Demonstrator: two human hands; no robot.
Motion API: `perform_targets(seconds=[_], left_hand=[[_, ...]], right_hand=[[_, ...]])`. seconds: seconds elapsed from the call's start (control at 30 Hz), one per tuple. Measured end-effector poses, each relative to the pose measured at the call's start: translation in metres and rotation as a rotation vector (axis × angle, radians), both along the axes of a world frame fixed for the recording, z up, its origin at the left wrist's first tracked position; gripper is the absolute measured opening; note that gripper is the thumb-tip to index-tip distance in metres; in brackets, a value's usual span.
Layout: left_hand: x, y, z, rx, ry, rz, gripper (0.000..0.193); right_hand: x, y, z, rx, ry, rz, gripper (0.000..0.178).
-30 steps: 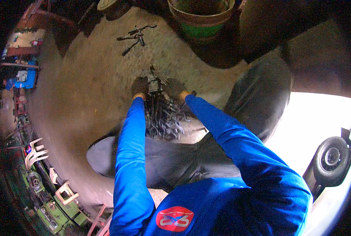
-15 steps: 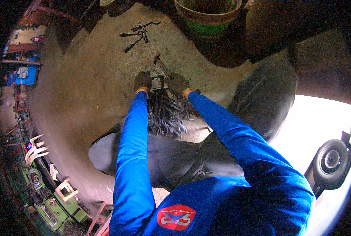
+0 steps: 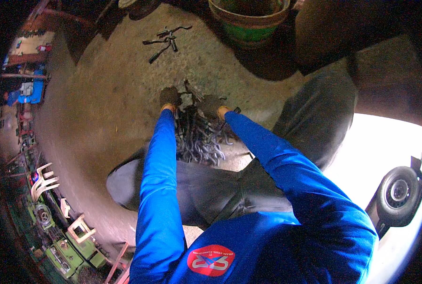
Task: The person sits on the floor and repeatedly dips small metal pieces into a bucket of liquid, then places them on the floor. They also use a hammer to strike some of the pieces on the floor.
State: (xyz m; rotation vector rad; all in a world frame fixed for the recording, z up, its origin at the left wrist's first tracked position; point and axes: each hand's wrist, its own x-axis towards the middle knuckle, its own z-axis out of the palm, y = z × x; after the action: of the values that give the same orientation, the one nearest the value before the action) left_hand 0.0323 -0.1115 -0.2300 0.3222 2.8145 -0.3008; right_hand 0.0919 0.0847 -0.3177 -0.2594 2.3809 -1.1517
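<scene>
My right hand [image 3: 212, 105], in a dark glove, is closed round the handle of a hammer [image 3: 195, 92]. The hammer is blurred, its head low over the work between my hands. My left hand [image 3: 169, 97], also gloved, is closed on a short bent metal rod; glove and blur hide most of it. Just below both hands, in front of my folded legs, lies a pile of bent metal rods [image 3: 199, 142] with curved ends. Farther off on the floor is a small group of similar dark rods [image 3: 168, 42].
A green bucket with a brown rim [image 3: 251, 21] stands at the far side. My bent legs [image 3: 206, 189] flank the pile. At the left are a white plastic chair [image 3: 43, 182] and green machinery [image 3: 64, 255]. A wheel [image 3: 398, 190] is at the right, by bright ground.
My right hand has brought the hammer head down and nearer to me. My left hand has shifted slightly left and stays closed. The pile and the far rods lie as before.
</scene>
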Motion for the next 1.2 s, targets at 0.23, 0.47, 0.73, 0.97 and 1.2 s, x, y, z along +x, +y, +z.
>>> perform_targets(seconds=[0.23,0.47,0.73,0.97,1.2], left_hand=[[0.020,-0.028,-0.019,-0.039,-0.099,0.124,0.036],[0.008,-0.015,-0.013,0.027,-0.069,0.217,0.035],[0.003,-0.038,-0.016,-0.099,-0.146,-0.179,0.043],[0.002,-0.025,-0.019,0.026,-0.298,0.041,0.035],[0.000,-0.061,-0.046,0.121,-0.035,0.145,0.048]], right_hand=[[0.021,0.001,0.076,-0.257,-0.036,-0.216,0.055],[0.000,0.010,0.057,-0.113,0.091,-0.029,0.053],[-0.009,-0.004,0.051,-0.083,0.134,0.033,0.052],[-0.004,0.005,0.071,-0.184,-0.097,-0.050,0.051],[-0.004,-0.003,0.063,-0.201,-0.013,-0.065,0.046]])
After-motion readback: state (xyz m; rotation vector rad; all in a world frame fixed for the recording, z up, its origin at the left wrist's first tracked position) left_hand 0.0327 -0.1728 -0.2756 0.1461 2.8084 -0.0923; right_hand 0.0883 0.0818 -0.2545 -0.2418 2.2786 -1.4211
